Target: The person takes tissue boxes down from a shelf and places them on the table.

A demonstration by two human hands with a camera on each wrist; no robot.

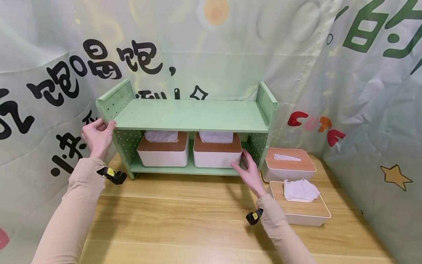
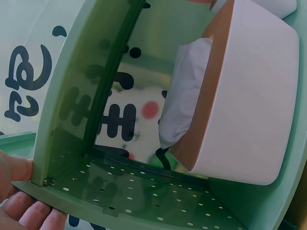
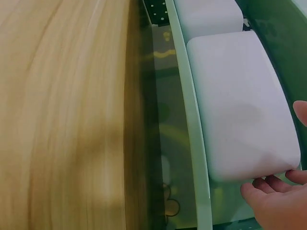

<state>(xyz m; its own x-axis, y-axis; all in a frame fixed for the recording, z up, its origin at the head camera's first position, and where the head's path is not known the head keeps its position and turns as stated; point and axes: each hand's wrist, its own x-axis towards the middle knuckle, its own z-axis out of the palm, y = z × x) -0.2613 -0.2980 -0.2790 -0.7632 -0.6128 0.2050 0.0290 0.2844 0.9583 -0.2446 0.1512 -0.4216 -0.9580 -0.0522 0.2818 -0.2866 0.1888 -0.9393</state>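
A light-green two-tier shelf with perforated side panels stands on the wooden table. At its left side, my left hand grips the edge where the upper board meets the side panel, thumb in front and fingers behind. Two white tissue boxes with brown wooden lids sit side by side on the lower tier: a left tissue box and a right tissue box. Fingertips of my right hand touch the right end of the right box; in the right wrist view its thumb stands apart from the box.
Right of the shelf, two more tissue boxes stand on the table: a rear one close to the shelf's side, and a front one beside my right forearm. Printed cloth hangs behind and at both sides.
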